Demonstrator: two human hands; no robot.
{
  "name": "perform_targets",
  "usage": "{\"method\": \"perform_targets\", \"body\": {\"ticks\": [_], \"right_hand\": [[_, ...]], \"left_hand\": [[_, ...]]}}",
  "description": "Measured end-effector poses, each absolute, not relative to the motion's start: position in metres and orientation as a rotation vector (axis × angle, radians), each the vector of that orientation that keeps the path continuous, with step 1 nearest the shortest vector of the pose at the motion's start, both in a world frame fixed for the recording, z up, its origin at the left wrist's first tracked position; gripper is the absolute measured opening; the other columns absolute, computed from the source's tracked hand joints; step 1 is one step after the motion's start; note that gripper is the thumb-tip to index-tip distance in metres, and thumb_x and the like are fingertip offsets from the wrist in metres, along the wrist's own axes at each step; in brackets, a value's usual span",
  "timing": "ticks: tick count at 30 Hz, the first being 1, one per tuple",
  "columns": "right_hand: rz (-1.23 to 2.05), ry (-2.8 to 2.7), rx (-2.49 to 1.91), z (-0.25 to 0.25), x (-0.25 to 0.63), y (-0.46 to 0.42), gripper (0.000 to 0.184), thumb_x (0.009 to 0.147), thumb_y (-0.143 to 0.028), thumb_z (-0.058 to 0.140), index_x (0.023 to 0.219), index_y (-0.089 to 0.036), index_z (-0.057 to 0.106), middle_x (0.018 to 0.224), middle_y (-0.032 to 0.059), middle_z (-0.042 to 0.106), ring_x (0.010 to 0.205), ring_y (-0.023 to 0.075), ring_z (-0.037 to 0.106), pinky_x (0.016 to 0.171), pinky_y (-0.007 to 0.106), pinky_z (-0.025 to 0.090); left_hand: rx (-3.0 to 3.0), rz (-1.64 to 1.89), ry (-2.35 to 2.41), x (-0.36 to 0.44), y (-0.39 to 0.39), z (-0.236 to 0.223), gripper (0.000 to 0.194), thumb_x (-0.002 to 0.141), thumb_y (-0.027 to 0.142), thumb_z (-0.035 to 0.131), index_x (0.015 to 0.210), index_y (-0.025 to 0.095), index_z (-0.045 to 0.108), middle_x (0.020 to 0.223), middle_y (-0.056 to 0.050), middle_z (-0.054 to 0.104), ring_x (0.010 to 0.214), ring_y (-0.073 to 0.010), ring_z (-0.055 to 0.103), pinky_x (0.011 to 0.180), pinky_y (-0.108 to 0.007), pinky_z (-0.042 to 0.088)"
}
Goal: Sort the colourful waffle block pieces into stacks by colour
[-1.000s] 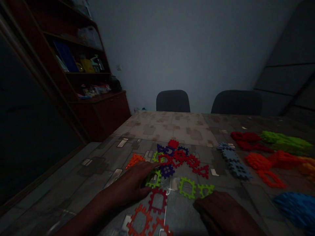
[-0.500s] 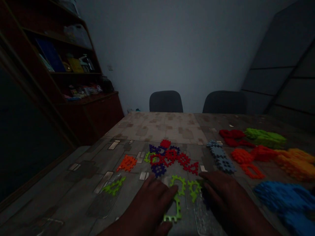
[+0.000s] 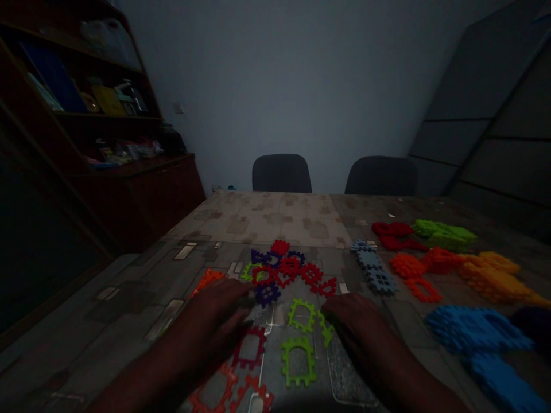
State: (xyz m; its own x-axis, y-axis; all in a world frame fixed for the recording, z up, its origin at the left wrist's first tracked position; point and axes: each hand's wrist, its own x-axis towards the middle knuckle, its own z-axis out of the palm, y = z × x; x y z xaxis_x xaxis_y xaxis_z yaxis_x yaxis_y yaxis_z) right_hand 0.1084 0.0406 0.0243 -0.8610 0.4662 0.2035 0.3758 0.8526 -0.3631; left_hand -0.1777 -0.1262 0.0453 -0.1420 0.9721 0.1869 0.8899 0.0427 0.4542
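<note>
Flat toothed plastic puzzle tiles lie on a patterned table (image 3: 279, 221). My left hand (image 3: 217, 312) rests palm down with fingers stretched out, between an orange tile (image 3: 205, 279) and a purple tile (image 3: 267, 293), holding nothing. A dark red frame tile (image 3: 249, 348) lies just beside it. My right hand (image 3: 355, 318) also lies flat, fingertips at a small green tile (image 3: 326, 331). Between the hands are a green square frame (image 3: 302, 314) and a green arch tile (image 3: 298, 361). A red and purple cluster (image 3: 289, 265) lies beyond.
Sorted piles sit on the right: grey-blue tiles (image 3: 372, 269), red (image 3: 394, 232), green (image 3: 443, 232), orange (image 3: 413, 268), yellow (image 3: 495, 275), blue (image 3: 473, 332). Two dark chairs (image 3: 281, 172) stand at the far edge. A wooden shelf cabinet (image 3: 129, 172) stands on the left. The room is dim.
My left hand has slid left, off the green tiles toward the orange tile. My right hand has stayed flat by the small green tile. The view has turned a little.
</note>
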Motion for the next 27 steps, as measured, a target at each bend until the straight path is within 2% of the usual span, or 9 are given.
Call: {"method": "perform_targets", "body": {"ticks": [4, 8, 12, 18, 23, 27], "right_hand": [[0.500, -2.727, -0.684, 0.028, 0.097, 0.035, 0.030, 0.093, -0.012, 0.054, 0.119, -0.020, 0.066, 0.117, 0.0107, 0.071, 0.108, 0.0263, 0.063, 0.100, 0.045, 0.046], [0.503, -2.737, -0.679, 0.030, 0.086, 0.028, 0.037, 0.090, -0.016, 0.059, 0.126, -0.022, 0.063, 0.128, 0.0115, 0.068, 0.117, 0.0298, 0.060, 0.104, 0.050, 0.044], [0.464, -2.795, -0.694, 0.028, 0.084, 0.025, 0.047, 0.087, -0.016, 0.062, 0.134, -0.021, 0.059, 0.135, 0.0136, 0.064, 0.121, 0.0313, 0.058, 0.104, 0.049, 0.046], [0.482, -2.930, -0.798, 0.044, 0.065, 0.026, 0.051, 0.085, -0.013, 0.066, 0.135, -0.017, 0.061, 0.131, 0.0150, 0.066, 0.121, 0.0319, 0.059, 0.107, 0.050, 0.042], [0.459, -3.014, -0.801, 0.047, 0.052, 0.029, 0.052, 0.085, -0.013, 0.066, 0.136, -0.015, 0.060, 0.132, 0.0169, 0.065, 0.119, 0.0331, 0.060, 0.105, 0.052, 0.044], [0.430, -3.005, -0.804, 0.040, 0.050, 0.030, 0.051, 0.089, -0.021, 0.064, 0.139, -0.016, 0.058, 0.135, 0.0175, 0.062, 0.121, 0.0336, 0.059, 0.104, 0.052, 0.044]], "left_hand": [[1.892, 0.788, 2.243, -0.223, -0.122, 0.048, 0.043, 0.094, 0.046, 0.050, 0.124, 0.021, 0.070, 0.121, -0.012, 0.072, 0.108, -0.0317, 0.067, 0.098, -0.046, 0.052], [1.819, 0.794, 2.332, -0.246, -0.121, 0.049, 0.052, 0.090, 0.057, 0.051, 0.117, 0.019, 0.073, 0.116, -0.013, 0.075, 0.105, -0.0333, 0.070, 0.094, -0.045, 0.055], [1.757, 0.818, 2.409, -0.263, -0.125, 0.051, 0.065, 0.088, 0.069, 0.046, 0.116, 0.018, 0.073, 0.119, -0.015, 0.074, 0.108, -0.0349, 0.070, 0.095, -0.046, 0.055], [1.660, 0.882, 2.463, -0.290, -0.131, 0.054, 0.078, 0.081, 0.084, 0.044, 0.110, 0.018, 0.075, 0.118, -0.016, 0.074, 0.108, -0.0368, 0.070, 0.095, -0.048, 0.055], [1.646, 0.862, 2.463, -0.297, -0.137, 0.057, 0.067, 0.084, 0.072, 0.047, 0.111, 0.017, 0.074, 0.117, -0.016, 0.074, 0.107, -0.0365, 0.070, 0.097, -0.050, 0.054], [1.656, 0.836, 2.424, -0.287, -0.137, 0.062, 0.057, 0.087, 0.061, 0.049, 0.112, 0.017, 0.073, 0.117, -0.016, 0.075, 0.108, -0.0354, 0.070, 0.096, -0.049, 0.054]]}}
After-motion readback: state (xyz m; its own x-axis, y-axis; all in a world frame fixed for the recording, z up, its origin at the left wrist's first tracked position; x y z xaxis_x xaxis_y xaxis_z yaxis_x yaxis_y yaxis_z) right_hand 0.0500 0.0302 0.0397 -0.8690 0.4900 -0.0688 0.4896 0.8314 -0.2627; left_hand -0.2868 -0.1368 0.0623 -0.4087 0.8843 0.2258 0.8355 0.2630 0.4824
